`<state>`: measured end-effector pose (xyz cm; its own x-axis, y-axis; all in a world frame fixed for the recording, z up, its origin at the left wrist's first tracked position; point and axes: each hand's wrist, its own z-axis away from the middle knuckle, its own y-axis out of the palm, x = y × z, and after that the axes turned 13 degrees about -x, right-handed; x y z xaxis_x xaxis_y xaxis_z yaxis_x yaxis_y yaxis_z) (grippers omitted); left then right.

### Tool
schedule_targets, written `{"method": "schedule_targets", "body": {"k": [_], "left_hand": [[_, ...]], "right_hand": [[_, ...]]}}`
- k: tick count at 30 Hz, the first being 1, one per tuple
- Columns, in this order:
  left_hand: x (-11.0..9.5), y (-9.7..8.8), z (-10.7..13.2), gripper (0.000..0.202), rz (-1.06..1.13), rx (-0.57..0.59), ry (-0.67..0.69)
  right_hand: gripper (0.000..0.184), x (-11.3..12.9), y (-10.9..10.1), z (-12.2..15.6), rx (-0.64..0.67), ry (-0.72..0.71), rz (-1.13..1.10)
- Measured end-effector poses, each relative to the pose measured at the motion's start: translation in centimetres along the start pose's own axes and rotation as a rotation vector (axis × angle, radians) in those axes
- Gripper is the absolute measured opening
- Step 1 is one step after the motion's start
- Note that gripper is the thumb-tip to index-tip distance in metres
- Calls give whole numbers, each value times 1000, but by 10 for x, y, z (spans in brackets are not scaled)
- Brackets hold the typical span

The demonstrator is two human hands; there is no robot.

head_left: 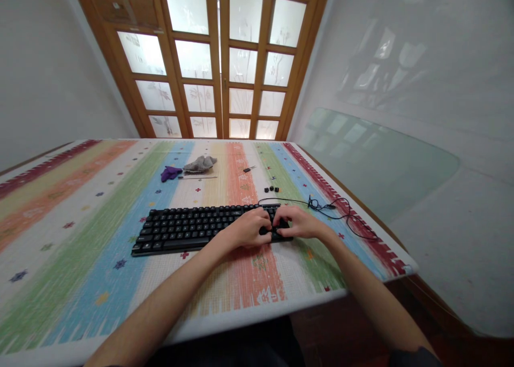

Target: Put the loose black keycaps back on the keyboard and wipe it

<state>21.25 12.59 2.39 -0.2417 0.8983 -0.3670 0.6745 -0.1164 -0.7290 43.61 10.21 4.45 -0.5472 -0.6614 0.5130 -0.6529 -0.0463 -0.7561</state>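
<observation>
A black keyboard (188, 229) lies across a striped, many-coloured table cover (100, 270). Both my hands rest on its right end, close together. My left hand (249, 228) has its fingers curled down onto the keys. My right hand (297, 222) is also curled, with the fingertips pressed at the keys beside the left hand. Whether either hand pinches a key or a small tool is hidden by the fingers. Three small black keycaps (272, 188) lie loose on the cover just beyond the keyboard.
The keyboard's black cable (333, 209) coils at the right by the table edge. Farther back lie a grey cloth (199, 164), a purple cloth (170, 172), a thin stick (198, 177) and a small dark tool (248, 169). A glass pane (377, 158) leans on the right wall; wooden doors (219, 61) stand behind.
</observation>
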Motion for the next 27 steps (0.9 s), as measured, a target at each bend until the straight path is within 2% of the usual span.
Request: {"method": "schedule_targets", "body": {"k": [5,8,13,16,23,27], "left_hand": [[-6,0,0,12,-136,29,40],[-8,0,0,14,-181,46,56],[-9,1,-1,16,-213,29,47],[-8,3,-1,17,-211,20,44],[-8,3,0,18,-228,2,64],[-9,6,2,18,-244,-19,69]], "right_hand": [[4,0,5,3,-32,-25,28],[9,-5,4,5,-29,-31,-3],[8,-6,2,6,-27,-35,-37],[4,-5,3,4,-29,-23,13],[10,-4,3,2,-33,-12,86],[11,2,4,5,-40,-52,123]]}}
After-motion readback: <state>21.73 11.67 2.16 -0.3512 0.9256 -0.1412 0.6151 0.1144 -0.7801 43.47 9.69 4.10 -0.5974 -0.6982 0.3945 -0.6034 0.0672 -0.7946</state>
